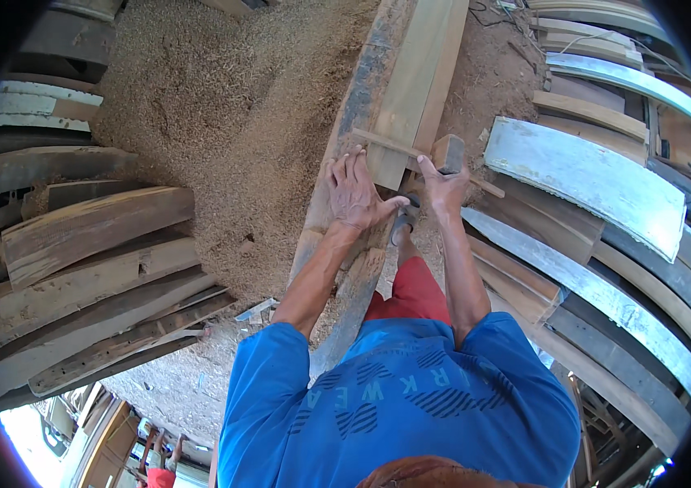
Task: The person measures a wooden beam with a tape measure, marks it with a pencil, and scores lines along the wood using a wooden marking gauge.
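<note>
Clearly my right hand (443, 185) is closed around a wooden block (449, 152), fingers hidden behind it; my left hand (355, 193) lies flat and open on the pale plank (410, 89), thumb out, beside a thin stick (390, 146) crossing it; sawdust (223, 106) hides the ground

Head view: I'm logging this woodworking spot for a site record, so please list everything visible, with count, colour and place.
Long plank: one, pale brown, centre, running up the picture.
Thin wooden stick: one, tan, lying across the plank.
Wooden block: one, brown, at the right hand.
Curved boards, left stack: several, grey-brown, left side.
Curved boards, right stack: several, some whitish, right side.
Sawdust: a wide layer, tan, on the ground.
Left hand: flat on the plank.
Right hand: gripping the block.
</note>
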`<state>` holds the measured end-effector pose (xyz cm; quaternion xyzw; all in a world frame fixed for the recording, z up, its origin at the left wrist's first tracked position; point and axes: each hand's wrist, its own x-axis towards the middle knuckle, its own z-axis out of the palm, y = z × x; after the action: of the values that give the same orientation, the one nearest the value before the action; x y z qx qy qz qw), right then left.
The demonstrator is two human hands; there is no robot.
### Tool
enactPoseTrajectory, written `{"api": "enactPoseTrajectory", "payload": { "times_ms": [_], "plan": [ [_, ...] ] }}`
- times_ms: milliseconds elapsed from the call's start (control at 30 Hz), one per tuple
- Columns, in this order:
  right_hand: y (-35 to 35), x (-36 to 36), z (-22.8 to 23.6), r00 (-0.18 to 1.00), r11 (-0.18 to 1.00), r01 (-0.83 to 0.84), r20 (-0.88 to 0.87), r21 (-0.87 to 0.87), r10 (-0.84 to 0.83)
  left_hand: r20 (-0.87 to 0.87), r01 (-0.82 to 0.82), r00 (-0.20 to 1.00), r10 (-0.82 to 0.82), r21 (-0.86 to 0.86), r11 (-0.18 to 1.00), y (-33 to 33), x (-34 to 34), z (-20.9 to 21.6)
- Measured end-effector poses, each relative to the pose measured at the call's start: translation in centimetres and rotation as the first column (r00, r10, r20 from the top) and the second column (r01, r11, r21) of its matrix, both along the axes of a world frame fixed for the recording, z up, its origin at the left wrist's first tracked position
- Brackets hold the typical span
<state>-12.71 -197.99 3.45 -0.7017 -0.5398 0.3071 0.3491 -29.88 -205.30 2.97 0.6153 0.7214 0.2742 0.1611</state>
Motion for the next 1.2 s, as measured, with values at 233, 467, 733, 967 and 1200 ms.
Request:
{"api": "enactPoseTrajectory", "payload": {
  "times_ms": [233, 467, 733, 967, 1200],
  "plan": [
    [0.2, -0.4, 2.1, 0.999, 0.999, -0.046, -0.002, -0.015, 0.046, -0.011, -0.209, 0.976, 0.216, -0.307, 0.928, 1.6, 2.5, 2.3],
    [0.0, 0.6, 3.7, 0.999, 0.999, -0.035, -0.007, -0.025, 0.035, 0.011, -0.187, 0.981, 0.195, -0.229, 0.955, 1.3, 3.6, 2.3],
    [-0.4, 1.3, 1.1, 0.998, 0.999, -0.042, 0.05, -0.024, 0.043, 0.01, -0.103, 0.994, 0.105, -0.106, 0.989, 1.1, 3.1, -0.5],
    [1.4, 0.8, 1.2, 0.999, 0.999, -0.029, 0.012, 0.013, 0.029, 0.055, -0.015, 0.998, 0.022, -0.12, 0.993, 0.8, 1.5, -0.5],
    [-2.5, 0.2, 2.0, 0.991, 0.997, -0.071, 0.113, -0.011, 0.072, -0.158, 0.049, 0.986, -0.058, -0.059, 0.997, -1.8, -1.6, -2.6]
  ]
}}
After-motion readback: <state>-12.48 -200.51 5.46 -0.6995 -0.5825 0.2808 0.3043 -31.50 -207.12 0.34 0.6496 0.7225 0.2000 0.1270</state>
